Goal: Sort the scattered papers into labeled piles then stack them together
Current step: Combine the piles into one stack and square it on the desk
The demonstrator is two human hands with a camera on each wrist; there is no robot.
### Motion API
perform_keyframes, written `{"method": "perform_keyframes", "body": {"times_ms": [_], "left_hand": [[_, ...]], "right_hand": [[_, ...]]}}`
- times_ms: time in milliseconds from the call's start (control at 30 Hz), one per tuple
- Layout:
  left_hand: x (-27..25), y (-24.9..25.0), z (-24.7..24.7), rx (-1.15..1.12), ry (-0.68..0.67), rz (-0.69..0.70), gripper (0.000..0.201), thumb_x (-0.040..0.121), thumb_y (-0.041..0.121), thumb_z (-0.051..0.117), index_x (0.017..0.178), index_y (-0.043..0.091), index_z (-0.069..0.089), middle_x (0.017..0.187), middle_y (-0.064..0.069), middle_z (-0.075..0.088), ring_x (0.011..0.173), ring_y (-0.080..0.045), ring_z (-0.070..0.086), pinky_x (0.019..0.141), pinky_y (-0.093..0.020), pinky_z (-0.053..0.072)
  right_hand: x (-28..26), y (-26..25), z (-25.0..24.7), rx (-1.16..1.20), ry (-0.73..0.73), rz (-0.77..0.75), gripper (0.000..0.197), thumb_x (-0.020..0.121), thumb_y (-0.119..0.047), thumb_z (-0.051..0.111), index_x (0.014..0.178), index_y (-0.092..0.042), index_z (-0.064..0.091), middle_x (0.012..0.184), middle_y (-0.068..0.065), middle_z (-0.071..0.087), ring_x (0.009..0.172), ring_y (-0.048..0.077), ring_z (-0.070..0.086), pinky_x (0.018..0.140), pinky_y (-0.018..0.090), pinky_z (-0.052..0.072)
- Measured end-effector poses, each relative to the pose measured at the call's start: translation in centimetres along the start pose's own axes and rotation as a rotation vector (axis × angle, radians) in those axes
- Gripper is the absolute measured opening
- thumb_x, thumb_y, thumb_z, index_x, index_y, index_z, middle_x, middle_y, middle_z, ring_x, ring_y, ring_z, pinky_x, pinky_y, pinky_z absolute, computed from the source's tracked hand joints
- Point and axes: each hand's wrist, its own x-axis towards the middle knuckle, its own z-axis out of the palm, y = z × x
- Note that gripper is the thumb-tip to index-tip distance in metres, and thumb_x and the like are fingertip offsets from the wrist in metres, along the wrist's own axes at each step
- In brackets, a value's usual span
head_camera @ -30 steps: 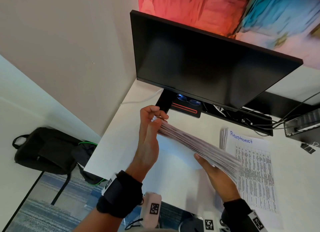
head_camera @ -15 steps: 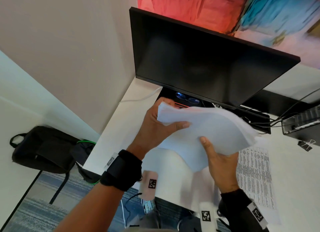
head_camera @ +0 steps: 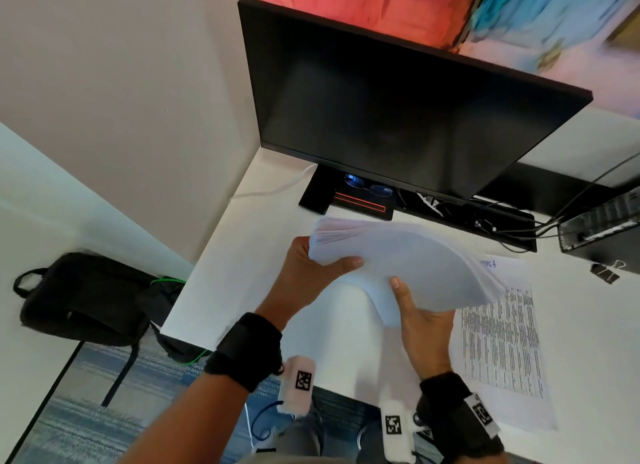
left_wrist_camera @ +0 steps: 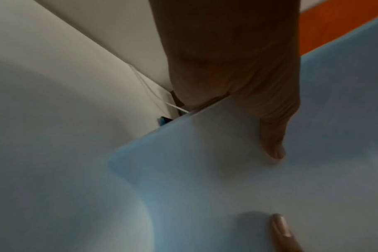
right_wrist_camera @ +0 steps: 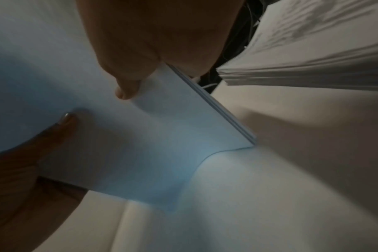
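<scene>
Nearest to the person, the right hand (head_camera: 424, 325) holds the stack of papers (head_camera: 408, 263) from below at its near edge, with the thumb pressed on the blank top sheet and the other fingers hidden under the paper. At about ten o'clock from it, the left hand (head_camera: 308, 273) grips the left end of the same stack, thumb on top and fingers curled underneath. Both hands are therefore closed on the stack. It is lifted above the desk (head_camera: 221, 276) and it sags in a curve between the two grips, with the sheets fanned a little at the right end.

At three o'clock from the right hand, a printed pile (head_camera: 502, 339) lies flat on the desk, with a blue handwritten label at its far edge, half covered by the lifted stack. Farther, at two o'clock, a binder clip (head_camera: 606, 271) lies on the desk. Farthest, at twelve o'clock, stands the dark monitor (head_camera: 398, 110).

The step in hand appears to be the last one: bringing one sorted pile to join the other. The next move probably calls for lowering the stack over the printed pile, with edges lined up. Because the sheets are loose and bending, both grips should stay firm until the stack rests flat.
</scene>
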Motion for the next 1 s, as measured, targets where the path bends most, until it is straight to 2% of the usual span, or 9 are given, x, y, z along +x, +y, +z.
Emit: {"method": "perform_keyframes", "body": {"times_ms": [133,200,433,567,667,733,833,933,1000], "left_hand": [[0.0,-2.9,-1.0,0.045,-0.007,-0.146,0.038,0.074,0.006,0.094,0.102,0.024,0.075,0.094,0.006,0.080,0.086,-0.009,0.074,0.079,-0.032,0.061],[0.2,-3.3,-1.2,0.062,-0.022,-0.182,0.048,0.071,0.008,0.096,0.111,0.021,0.073,0.101,0.001,0.079,0.095,-0.015,0.075,0.084,-0.038,0.063],[0.1,-3.6,-1.3,0.065,-0.089,-0.253,0.035,0.075,0.009,0.094,0.100,0.026,0.076,0.103,-0.008,0.078,0.100,-0.025,0.074,0.095,-0.056,0.059],[-0.2,-3.0,-0.9,0.018,-0.128,-0.219,0.042,0.079,0.001,0.088,0.102,0.033,0.074,0.098,0.009,0.079,0.094,-0.008,0.074,0.091,-0.039,0.062],[-0.1,-2.6,-0.8,-0.025,-0.143,-0.177,0.040,0.080,-0.003,0.086,0.109,0.022,0.074,0.099,0.007,0.080,0.096,-0.010,0.075,0.087,-0.032,0.061],[-0.1,-2.7,-0.9,-0.038,-0.139,-0.186,0.042,0.078,-0.003,0.088,0.112,0.019,0.074,0.101,0.003,0.079,0.097,-0.013,0.075,0.087,-0.034,0.062],[-0.3,-3.0,-1.2,-0.041,-0.127,-0.209,0.044,0.077,-0.004,0.088,0.105,0.027,0.074,0.096,0.007,0.079,0.093,-0.010,0.074,0.087,-0.038,0.063],[-0.3,-2.7,-1.5,-0.068,-0.135,-0.185,0.045,0.079,-0.008,0.085,0.097,0.033,0.079,0.093,0.009,0.079,0.090,-0.006,0.074,0.081,-0.028,0.061],[-0.2,-2.5,-1.7,-0.076,-0.162,-0.172,0.050,0.080,-0.008,0.084,0.093,0.040,0.080,0.094,0.009,0.079,0.091,-0.006,0.074,0.081,-0.026,0.059]], "right_hand": [[-0.6,2.5,0.1,-0.083,-0.094,0.120,0.031,0.090,-0.003,0.079,0.106,-0.028,0.068,0.095,-0.026,0.078,0.090,-0.010,0.071,0.078,0.005,0.051],[-0.3,3.7,-0.1,-0.110,-0.099,0.133,0.034,0.090,-0.004,0.079,0.106,-0.030,0.066,0.091,-0.034,0.075,0.088,-0.015,0.069,0.077,0.000,0.048],[0.1,8.5,-1.1,-0.278,-0.103,0.268,0.030,0.088,-0.014,0.084,0.116,-0.017,0.073,0.105,-0.011,0.077,0.099,0.005,0.073,0.086,0.008,0.053],[0.1,9.1,-1.2,-0.328,-0.105,0.274,0.027,0.094,-0.011,0.078,0.119,-0.015,0.069,0.109,-0.005,0.075,0.097,-0.001,0.070,0.091,0.011,0.052],[0.0,9.6,-1.3,-0.330,-0.067,0.263,0.025,0.094,-0.011,0.077,0.118,-0.016,0.069,0.108,-0.013,0.073,0.096,-0.010,0.069,0.097,0.020,0.051],[-0.4,10.1,-1.2,-0.342,-0.044,0.258,0.027,0.092,-0.011,0.079,0.117,-0.014,0.070,0.109,-0.010,0.074,0.105,0.001,0.071,0.101,0.021,0.049],[-0.9,9.6,-1.1,-0.337,-0.086,0.289,0.028,0.085,-0.013,0.086,0.110,-0.013,0.073,0.102,-0.003,0.077,0.108,0.024,0.074,0.080,0.003,0.050],[-0.8,4.8,-0.8,-0.249,-0.082,0.217,0.051,0.072,-0.018,0.097,0.116,-0.018,0.071,0.103,-0.011,0.079,0.101,0.008,0.075,0.080,0.004,0.052],[-0.7,0.7,-1.2,-0.181,-0.051,0.117,0.053,0.071,-0.019,0.097,0.118,-0.015,0.073,0.106,-0.006,0.081,0.102,0.010,0.076,0.087,0.015,0.058]]}}
